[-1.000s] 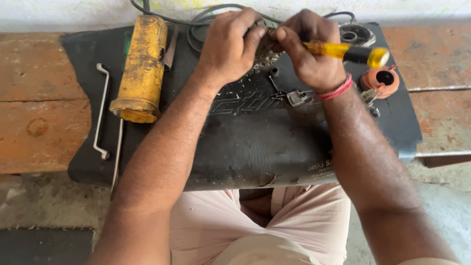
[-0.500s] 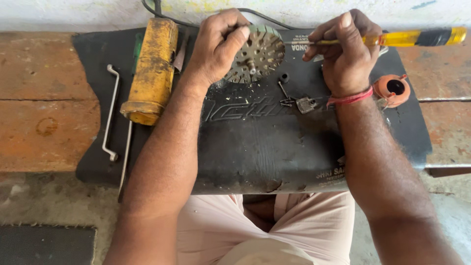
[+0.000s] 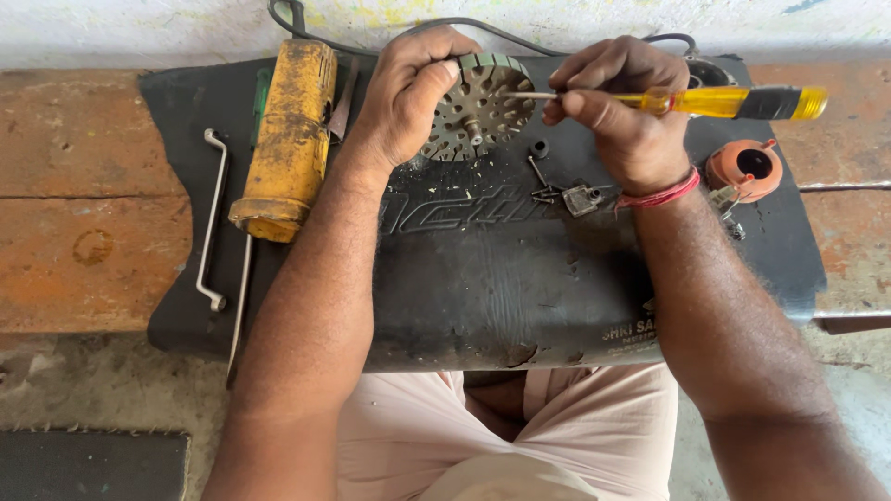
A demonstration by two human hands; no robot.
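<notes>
My left hand (image 3: 406, 97) grips a round perforated metal disc (image 3: 479, 109) by its left rim, held on edge over a black rubber mat (image 3: 483, 278). My right hand (image 3: 624, 111) holds a screwdriver with a yellow and black handle (image 3: 733, 102); its thin shaft points left and its tip touches the disc's face near the right side. A red thread is tied around my right wrist. Small metal parts (image 3: 561, 190) lie on the mat just below the disc.
A worn yellow tool body (image 3: 288, 139) lies at the mat's left, with a bent metal spanner (image 3: 212, 218) and a thin rod beside it. An orange round cap (image 3: 747, 169) sits at the right. A black cable (image 3: 371, 37) runs along the wall. The mat rests on a rusty red bench.
The hands have drawn apart: the disc is now uncovered in my left hand and the screwdriver has turned level, its tip set against the disc face.
</notes>
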